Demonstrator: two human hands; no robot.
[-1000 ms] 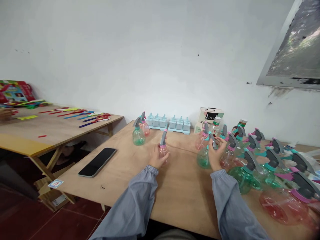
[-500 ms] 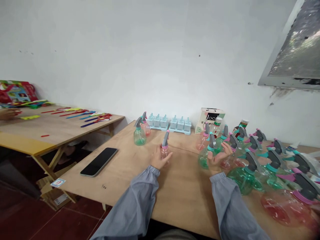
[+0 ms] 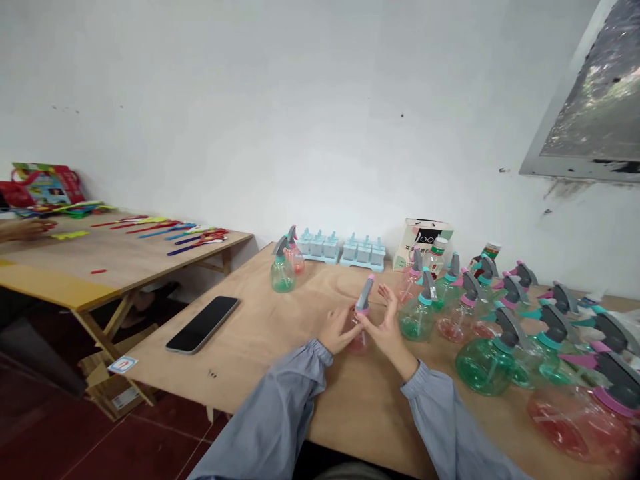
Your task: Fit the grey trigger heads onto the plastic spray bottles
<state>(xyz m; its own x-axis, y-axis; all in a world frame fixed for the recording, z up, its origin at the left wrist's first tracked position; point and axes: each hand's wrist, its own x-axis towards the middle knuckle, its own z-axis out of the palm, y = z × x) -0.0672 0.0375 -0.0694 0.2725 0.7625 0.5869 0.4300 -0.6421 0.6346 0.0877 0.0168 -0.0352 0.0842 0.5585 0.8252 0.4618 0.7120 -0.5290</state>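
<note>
A pink spray bottle [image 3: 359, 339] with a grey trigger head stands between my hands on the wooden table [image 3: 260, 347]. My left hand [image 3: 339, 329] wraps round its left side. From the right, my right hand [image 3: 389, 328] touches the bottle near its pink collar, fingers spread and raised. A green spray bottle [image 3: 283, 273] and a pink one [image 3: 297, 259] stand together at the back left. Close to my right hand is another green spray bottle [image 3: 415, 319], at the edge of a group of several pink and green ones.
A black phone [image 3: 204, 324] lies on the left. Light blue moulds [image 3: 363, 253] and a box [image 3: 405, 245] stand at the back. On a second table [image 3: 150, 259] are coloured strips; a person's hand [image 3: 30, 229] shows at far left.
The held pink bottle has moved right. My right hand has left the green bottle's side and come over to the pink bottle in my left hand.
</note>
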